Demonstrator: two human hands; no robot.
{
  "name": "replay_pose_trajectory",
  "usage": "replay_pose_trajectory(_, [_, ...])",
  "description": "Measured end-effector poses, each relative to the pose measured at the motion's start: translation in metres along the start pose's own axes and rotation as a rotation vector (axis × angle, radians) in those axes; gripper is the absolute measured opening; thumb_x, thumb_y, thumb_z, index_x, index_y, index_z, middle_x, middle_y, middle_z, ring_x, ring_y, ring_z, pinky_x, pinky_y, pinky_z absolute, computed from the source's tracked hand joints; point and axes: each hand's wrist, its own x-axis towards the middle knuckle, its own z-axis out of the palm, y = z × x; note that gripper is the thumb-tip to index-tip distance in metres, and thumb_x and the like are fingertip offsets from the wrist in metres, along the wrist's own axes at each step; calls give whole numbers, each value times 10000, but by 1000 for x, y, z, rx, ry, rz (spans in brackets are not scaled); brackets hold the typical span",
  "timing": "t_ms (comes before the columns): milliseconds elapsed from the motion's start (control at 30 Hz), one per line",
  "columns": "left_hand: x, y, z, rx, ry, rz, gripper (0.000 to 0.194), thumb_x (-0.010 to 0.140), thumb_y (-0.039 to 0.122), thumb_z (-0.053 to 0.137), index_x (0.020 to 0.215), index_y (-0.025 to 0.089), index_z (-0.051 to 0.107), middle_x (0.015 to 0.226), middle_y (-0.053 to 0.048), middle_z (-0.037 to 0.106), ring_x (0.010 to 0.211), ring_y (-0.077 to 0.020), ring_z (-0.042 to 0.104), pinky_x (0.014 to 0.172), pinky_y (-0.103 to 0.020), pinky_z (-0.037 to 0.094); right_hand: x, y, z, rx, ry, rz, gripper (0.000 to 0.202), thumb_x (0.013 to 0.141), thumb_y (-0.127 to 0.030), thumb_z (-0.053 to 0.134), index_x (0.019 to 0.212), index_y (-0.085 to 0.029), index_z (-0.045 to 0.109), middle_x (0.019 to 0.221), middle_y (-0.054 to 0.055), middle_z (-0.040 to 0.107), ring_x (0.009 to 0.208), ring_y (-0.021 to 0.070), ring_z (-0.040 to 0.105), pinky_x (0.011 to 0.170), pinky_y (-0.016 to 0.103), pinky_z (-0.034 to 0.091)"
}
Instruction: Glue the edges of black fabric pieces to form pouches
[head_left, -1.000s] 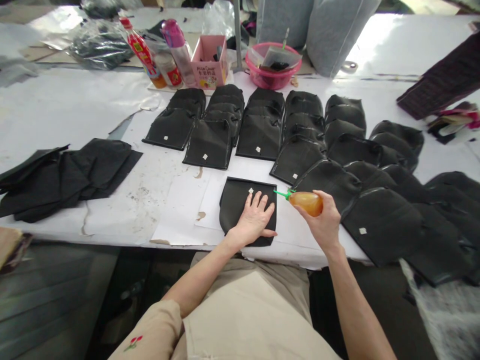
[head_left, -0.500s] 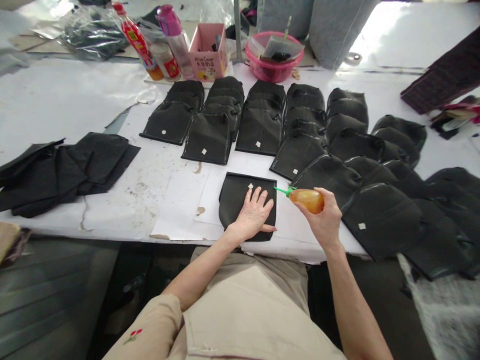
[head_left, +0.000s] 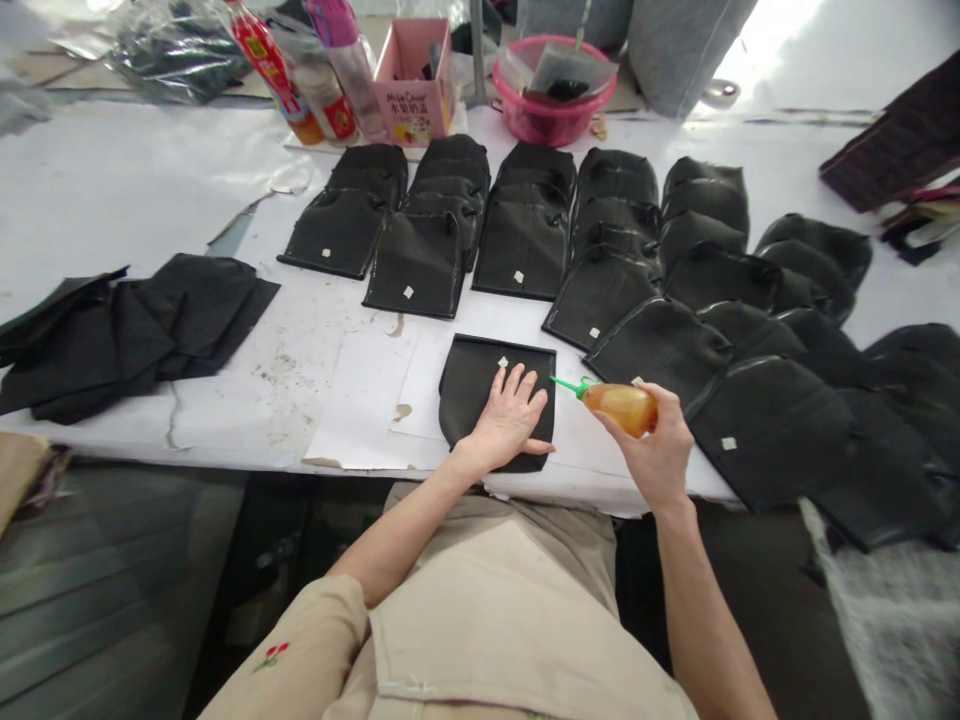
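Note:
A black leather-like piece (head_left: 471, 385) with a rounded lower end and a small pale sticker near its top lies at the table's front edge. My left hand (head_left: 510, 415) rests flat on it, fingers spread. On the right, my right hand (head_left: 660, 450) is wrapped round a squeeze bottle (head_left: 621, 408) of amber liquid. The bottle is tilted sideways, and its thin green nozzle (head_left: 568, 385) points left at the upper right edge of the black piece. Whether the tip touches the edge I cannot tell.
Overlapping rows of similar black pieces (head_left: 525, 240) stretch behind and to the right. Flat black sheets (head_left: 187, 310) are heaped at the left. Along the back stand a red-labelled bottle (head_left: 262, 60), a pink box (head_left: 412, 85) and a pink basin (head_left: 555, 105).
The view has shifted slightly, so the tabletop things sit a little higher. Both hands keep nearly the same places, with the nozzle still by the right edge.

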Motion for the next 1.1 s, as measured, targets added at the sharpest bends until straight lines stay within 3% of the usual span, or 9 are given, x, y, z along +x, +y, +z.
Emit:
replay_pose_trajectory(800, [-1, -3, 8, -49, 62, 8, 829, 702, 637, 840, 1267, 76, 611, 1500, -277, 491, 1484, -466, 354, 1243, -628, 219, -47, -11, -21, -79, -5, 2, 616, 791, -609, 795, 1234, -223, 612, 1114, 87, 698, 979, 276, 688, 867, 419, 568])
replay_pose_trajectory(967, [-6, -18, 4, -231, 33, 36, 958, 609, 655, 891, 1327, 98, 586, 1530, -273, 457, 1521, -445, 301, 1259, -621, 208, -53, -11, -22, -59, -3, 10, 605, 788, -584, 809, 1231, -222, 611, 1118, 82, 693, 995, 274, 685, 880, 418, 567])
replay_pose_trajectory(1100, [-11, -34, -3, -339, -31, 113, 1026, 522, 577, 963, 1375, 157, 577, 1576, -252, 409, 1538, -442, 266, 1249, -624, 244, -54, -10, -22, -34, -8, 35, 600, 780, -561, 825, 1230, -226, 612, 1130, 77, 688, 994, 271, 679, 891, 429, 567])
